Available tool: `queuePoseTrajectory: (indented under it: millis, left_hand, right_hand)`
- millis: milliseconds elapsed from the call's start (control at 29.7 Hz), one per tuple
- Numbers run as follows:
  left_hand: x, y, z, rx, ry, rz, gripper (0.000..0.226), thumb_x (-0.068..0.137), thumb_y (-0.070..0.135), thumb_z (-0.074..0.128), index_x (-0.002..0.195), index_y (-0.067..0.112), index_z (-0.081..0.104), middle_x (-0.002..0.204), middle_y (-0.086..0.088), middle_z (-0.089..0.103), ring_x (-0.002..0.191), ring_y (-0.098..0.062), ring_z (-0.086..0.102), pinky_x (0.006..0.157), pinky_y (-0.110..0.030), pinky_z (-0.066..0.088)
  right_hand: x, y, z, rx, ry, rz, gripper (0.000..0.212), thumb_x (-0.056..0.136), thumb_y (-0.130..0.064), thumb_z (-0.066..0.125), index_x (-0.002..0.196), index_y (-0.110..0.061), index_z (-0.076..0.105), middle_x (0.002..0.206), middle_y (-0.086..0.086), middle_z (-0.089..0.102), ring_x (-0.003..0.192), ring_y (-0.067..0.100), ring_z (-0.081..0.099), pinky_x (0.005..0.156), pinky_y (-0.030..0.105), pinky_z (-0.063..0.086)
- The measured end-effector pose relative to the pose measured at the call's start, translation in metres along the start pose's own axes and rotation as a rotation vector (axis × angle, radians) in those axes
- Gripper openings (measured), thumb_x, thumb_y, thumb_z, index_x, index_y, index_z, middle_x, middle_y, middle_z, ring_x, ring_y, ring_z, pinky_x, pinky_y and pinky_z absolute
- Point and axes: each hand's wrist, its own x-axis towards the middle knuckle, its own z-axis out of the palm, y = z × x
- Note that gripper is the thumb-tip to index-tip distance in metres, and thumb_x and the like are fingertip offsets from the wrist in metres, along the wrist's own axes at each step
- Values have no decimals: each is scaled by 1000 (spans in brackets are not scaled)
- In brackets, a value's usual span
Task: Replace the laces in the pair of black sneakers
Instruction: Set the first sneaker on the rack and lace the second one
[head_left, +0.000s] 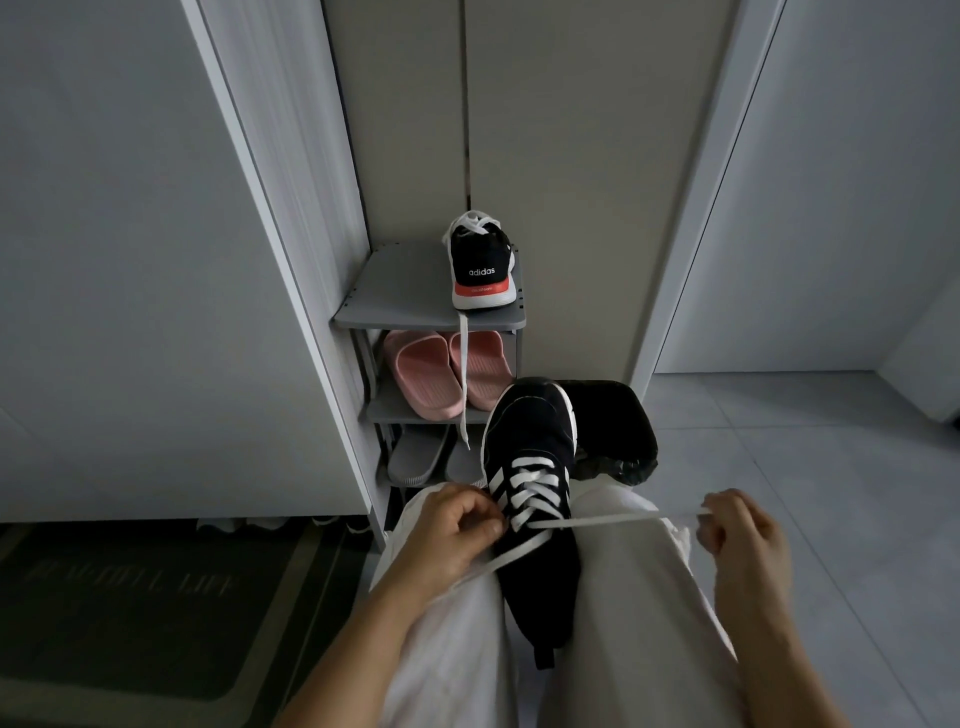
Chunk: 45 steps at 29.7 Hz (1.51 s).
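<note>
A black sneaker (535, 452) with white stripes lies between my knees, toe pointing away, with a white lace (535, 493) crossed through its lower eyelets. My left hand (457, 525) grips the sneaker's left side at the eyelets, and one lace end runs under it toward my left leg. My right hand (737, 525) pinches the other lace end, pulled taut out to the right. The second black sneaker (483, 265) stands heel-first on the top shelf of a grey shoe rack (395, 306), a loose white lace end (462, 374) hanging down from it.
Pink slippers (441, 374) fill the rack's middle shelf, grey slippers (415, 457) the lowest. A black-lined bin (613, 431) stands right of the sneaker. A dark doormat (135, 603) lies at lower left. White cabinet panels flank the rack; grey floor tiles spread to the right.
</note>
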Motion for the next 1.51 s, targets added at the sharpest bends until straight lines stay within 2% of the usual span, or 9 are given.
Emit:
queuePoseTrajectory:
  millis: [101, 235, 370, 571, 740, 908, 1076, 1311, 1513]
  left_hand:
    - [-6, 0, 6, -76, 50, 11, 16, 81, 18, 70, 70, 8, 61, 72, 3, 56, 64, -1, 51, 63, -13, 41]
    - [-11, -7, 13, 125, 64, 105, 32, 57, 58, 70, 64, 31, 54, 69, 16, 58, 66, -6, 52, 68, -29, 44]
    - [-12, -8, 9, 205, 32, 94, 37, 55, 64, 62, 61, 28, 58, 69, 12, 56, 74, -5, 52, 72, -28, 43]
    - [-23, 5, -3, -215, -58, -58, 18, 79, 14, 71, 63, 16, 62, 76, 5, 56, 74, -4, 53, 72, -11, 41]
    - [-28, 15, -9, -351, -41, -115, 15, 84, 6, 62, 70, 10, 62, 63, 8, 58, 64, 2, 53, 65, -8, 42]
    - [-23, 7, -15, 51, 60, -117, 20, 83, 16, 68, 68, 22, 56, 54, 10, 53, 49, -1, 49, 54, -19, 41]
    - [-24, 27, 4, 359, 64, 321, 38, 72, 41, 68, 108, 32, 59, 95, 18, 48, 86, 4, 44, 79, -11, 36]
    - [0, 26, 23, 625, 292, 574, 7, 77, 27, 51, 78, 22, 56, 71, 11, 59, 67, -6, 51, 68, -21, 32]
    - [7, 21, 5, 130, 199, -25, 12, 83, 22, 66, 87, 24, 55, 69, 8, 59, 66, -12, 57, 63, -26, 43]
  right_hand:
    - [5, 9, -3, -377, -18, -34, 26, 89, -8, 54, 63, -10, 51, 56, -5, 48, 51, 11, 43, 52, 27, 29]
    - [-7, 13, 11, -758, -221, -348, 10, 86, -21, 64, 96, -20, 64, 104, -9, 50, 68, 12, 53, 67, 27, 39]
    - [-18, 7, 30, -913, -467, -460, 11, 86, -31, 63, 82, -22, 68, 76, -16, 53, 66, 4, 49, 60, 13, 36]
    - [-20, 3, 26, -772, -537, -292, 25, 83, -33, 66, 61, -24, 56, 54, -10, 49, 52, 5, 41, 56, 21, 37]
    - [-21, 2, 25, -692, -594, -223, 17, 82, -42, 63, 71, -29, 60, 55, -8, 53, 52, 3, 42, 56, 26, 39]
    - [-23, -8, 26, -605, -592, -153, 14, 82, -33, 65, 68, -33, 64, 58, -11, 59, 55, 2, 49, 59, 23, 41]
    - [-41, -31, 42, -474, -749, -133, 12, 85, -21, 65, 74, -24, 70, 70, -6, 69, 68, 4, 62, 69, 20, 49]
    - [-19, -41, 19, -738, -684, -103, 14, 84, -25, 66, 71, -21, 69, 55, -13, 61, 55, 2, 49, 58, 15, 37]
    - [-7, -42, -13, -753, -571, 21, 14, 83, -24, 67, 70, -19, 70, 60, -5, 65, 61, 12, 54, 58, 22, 38]
